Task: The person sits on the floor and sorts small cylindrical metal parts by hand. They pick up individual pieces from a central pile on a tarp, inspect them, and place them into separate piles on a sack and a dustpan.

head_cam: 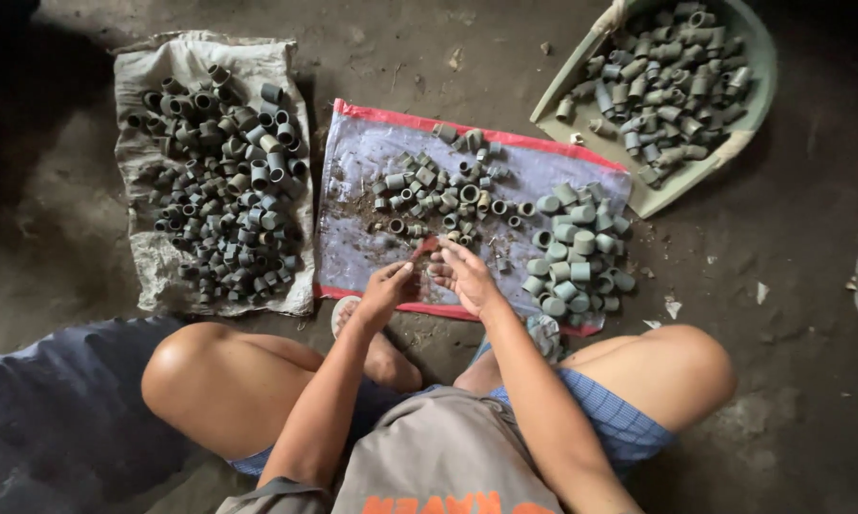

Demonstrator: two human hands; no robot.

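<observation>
— What do the hands hold?
— I cannot tell; left hand (383, 288) and right hand (462, 274) meet over the plastic sheet (353, 205), fingers hiding it.
— And containers?
— Right of the sheet, a green basin (755, 95) full of grey pipe fittings (662, 81).

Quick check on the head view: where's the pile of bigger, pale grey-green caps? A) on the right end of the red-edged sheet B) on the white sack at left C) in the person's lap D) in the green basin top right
A: the pale caps lie heaped on the right end of the red-edged sheet, just right of the right hand; the white sack and the green basin hold darker, smaller tube pieces.
</observation>
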